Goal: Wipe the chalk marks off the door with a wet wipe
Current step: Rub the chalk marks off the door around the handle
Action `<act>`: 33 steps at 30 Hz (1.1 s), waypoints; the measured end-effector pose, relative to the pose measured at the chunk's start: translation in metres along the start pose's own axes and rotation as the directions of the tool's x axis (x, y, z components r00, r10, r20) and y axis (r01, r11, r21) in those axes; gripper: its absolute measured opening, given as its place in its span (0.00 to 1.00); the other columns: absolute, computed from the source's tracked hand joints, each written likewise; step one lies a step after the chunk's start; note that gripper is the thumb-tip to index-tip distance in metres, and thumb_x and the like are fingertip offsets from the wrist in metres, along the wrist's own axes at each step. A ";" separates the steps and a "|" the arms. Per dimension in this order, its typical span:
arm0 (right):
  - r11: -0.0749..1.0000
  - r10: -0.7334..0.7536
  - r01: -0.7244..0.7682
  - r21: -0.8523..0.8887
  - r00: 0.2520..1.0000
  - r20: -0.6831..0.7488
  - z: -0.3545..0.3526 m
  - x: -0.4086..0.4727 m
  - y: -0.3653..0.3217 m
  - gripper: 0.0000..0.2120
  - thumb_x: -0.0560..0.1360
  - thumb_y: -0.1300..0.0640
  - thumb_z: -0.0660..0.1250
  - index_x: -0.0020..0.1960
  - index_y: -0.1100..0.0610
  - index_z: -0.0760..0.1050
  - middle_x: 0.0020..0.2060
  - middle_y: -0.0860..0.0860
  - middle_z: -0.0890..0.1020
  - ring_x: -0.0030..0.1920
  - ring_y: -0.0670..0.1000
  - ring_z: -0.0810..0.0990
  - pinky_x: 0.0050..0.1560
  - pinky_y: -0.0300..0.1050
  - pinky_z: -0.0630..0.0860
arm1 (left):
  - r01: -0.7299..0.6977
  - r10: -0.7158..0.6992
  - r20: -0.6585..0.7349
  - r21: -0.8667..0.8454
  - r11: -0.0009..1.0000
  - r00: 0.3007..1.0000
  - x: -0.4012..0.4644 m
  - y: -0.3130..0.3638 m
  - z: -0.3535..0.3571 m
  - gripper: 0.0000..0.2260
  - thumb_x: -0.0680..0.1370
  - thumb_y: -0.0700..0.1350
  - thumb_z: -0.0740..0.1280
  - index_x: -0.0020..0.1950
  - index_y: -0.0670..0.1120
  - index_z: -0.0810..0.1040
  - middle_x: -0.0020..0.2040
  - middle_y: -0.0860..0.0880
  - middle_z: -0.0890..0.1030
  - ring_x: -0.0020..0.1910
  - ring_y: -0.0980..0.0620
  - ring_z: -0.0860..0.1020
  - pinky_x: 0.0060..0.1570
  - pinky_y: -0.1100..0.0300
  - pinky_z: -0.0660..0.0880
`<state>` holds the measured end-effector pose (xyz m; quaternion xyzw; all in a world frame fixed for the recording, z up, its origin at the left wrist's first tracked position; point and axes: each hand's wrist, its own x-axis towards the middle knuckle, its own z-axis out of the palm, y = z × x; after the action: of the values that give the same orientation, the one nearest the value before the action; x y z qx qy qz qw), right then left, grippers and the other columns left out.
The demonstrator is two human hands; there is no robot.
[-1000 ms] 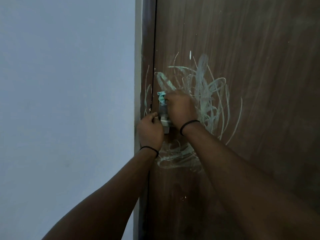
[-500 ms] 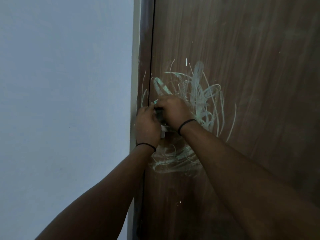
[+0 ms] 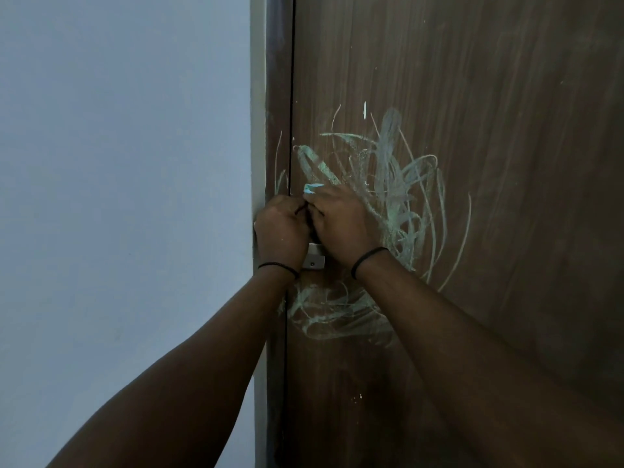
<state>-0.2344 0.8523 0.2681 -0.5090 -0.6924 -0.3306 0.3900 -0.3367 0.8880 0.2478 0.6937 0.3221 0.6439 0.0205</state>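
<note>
Both hands meet at the door (image 3: 506, 163) edge, over the metal latch (image 3: 314, 260). The right hand (image 3: 341, 224) is closed on the wet wipe (image 3: 312, 188), probably to clean there; the left hand (image 3: 282, 228) is curled, contents hidden. The chalk marks (image 3: 401, 197) remain beside them.

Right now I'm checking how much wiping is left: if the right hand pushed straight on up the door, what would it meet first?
The right hand, holding the wet wipe, would likely run into the chalk marks directly above it on the door.
</note>
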 end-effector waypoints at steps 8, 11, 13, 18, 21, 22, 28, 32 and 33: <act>0.993 -0.050 0.058 -0.105 0.996 0.072 -0.002 0.009 0.014 0.05 0.75 0.63 0.66 0.44 0.58 0.80 0.43 0.54 0.80 0.46 0.54 0.75 0.44 0.45 0.72 | 0.251 -0.284 -0.171 -0.194 0.948 0.943 -0.007 0.008 0.017 0.07 0.75 0.38 0.69 0.50 0.44 0.86 0.47 0.47 0.86 0.45 0.52 0.82 0.50 0.60 0.77; 0.993 -0.051 0.065 -0.098 0.990 0.133 -0.009 0.016 0.022 0.08 0.74 0.65 0.64 0.43 0.59 0.82 0.40 0.56 0.82 0.44 0.54 0.77 0.47 0.44 0.72 | 0.230 -0.251 -0.177 -0.131 0.964 0.952 -0.007 0.010 0.019 0.07 0.75 0.38 0.69 0.51 0.43 0.86 0.47 0.46 0.85 0.46 0.50 0.81 0.50 0.60 0.77; 0.998 0.061 -0.058 -0.039 0.995 0.074 -0.012 0.010 0.025 0.09 0.75 0.66 0.64 0.44 0.60 0.83 0.41 0.56 0.83 0.44 0.55 0.78 0.46 0.43 0.70 | 0.051 -0.050 -0.100 0.001 0.999 0.994 -0.003 0.008 0.015 0.07 0.74 0.36 0.68 0.49 0.40 0.85 0.46 0.42 0.84 0.46 0.46 0.80 0.48 0.58 0.75; 0.930 0.357 -0.357 0.089 0.934 0.007 -0.008 -0.027 0.015 0.08 0.76 0.62 0.64 0.44 0.58 0.83 0.36 0.55 0.83 0.37 0.54 0.78 0.38 0.47 0.75 | -0.365 0.314 0.232 0.223 0.904 0.921 0.013 0.012 0.007 0.07 0.71 0.34 0.67 0.45 0.38 0.85 0.43 0.41 0.80 0.47 0.40 0.76 0.42 0.48 0.74; 0.889 0.448 -0.457 0.041 0.883 0.140 -0.015 -0.023 0.015 0.12 0.74 0.60 0.66 0.33 0.53 0.79 0.28 0.50 0.77 0.29 0.51 0.74 0.29 0.42 0.69 | -0.375 0.314 0.249 0.256 0.891 0.916 0.007 0.010 0.003 0.07 0.74 0.36 0.68 0.50 0.39 0.84 0.47 0.42 0.81 0.50 0.41 0.75 0.44 0.49 0.75; 0.874 0.472 -0.485 0.031 0.863 0.182 -0.020 -0.018 0.016 0.16 0.73 0.59 0.66 0.27 0.52 0.74 0.25 0.49 0.74 0.27 0.51 0.72 0.27 0.40 0.66 | -0.340 0.285 0.231 0.254 0.905 0.930 0.003 0.011 0.003 0.07 0.75 0.36 0.68 0.51 0.39 0.84 0.48 0.41 0.81 0.50 0.41 0.76 0.45 0.50 0.75; 0.773 0.587 -0.627 0.095 0.764 0.270 -0.029 -0.012 0.011 0.12 0.72 0.61 0.65 0.31 0.56 0.80 0.29 0.52 0.80 0.31 0.52 0.77 0.32 0.43 0.74 | 0.030 -0.046 0.068 0.215 0.976 0.997 -0.025 0.020 0.000 0.10 0.79 0.41 0.63 0.53 0.40 0.82 0.51 0.41 0.82 0.49 0.44 0.79 0.47 0.56 0.71; 0.833 0.513 -0.510 0.214 0.857 0.043 -0.025 -0.016 -0.001 0.09 0.75 0.62 0.64 0.46 0.55 0.84 0.42 0.53 0.84 0.41 0.52 0.81 0.43 0.46 0.79 | 0.310 -0.313 -0.005 0.168 0.936 0.950 -0.035 0.013 -0.011 0.10 0.80 0.42 0.62 0.49 0.41 0.83 0.46 0.41 0.83 0.43 0.43 0.79 0.40 0.60 0.66; 0.862 0.470 -0.462 0.210 0.883 0.015 -0.023 -0.013 -0.003 0.11 0.75 0.64 0.63 0.49 0.57 0.83 0.46 0.54 0.84 0.44 0.53 0.81 0.47 0.46 0.78 | 0.360 -0.362 -0.010 0.155 0.920 0.932 -0.036 0.012 -0.013 0.10 0.80 0.41 0.62 0.49 0.41 0.83 0.45 0.41 0.83 0.42 0.45 0.78 0.40 0.60 0.66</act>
<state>-0.2305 0.8260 0.2671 -0.6116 -0.5723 -0.1620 0.5217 -0.3424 0.8562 0.2233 0.6281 0.4930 0.5956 0.0881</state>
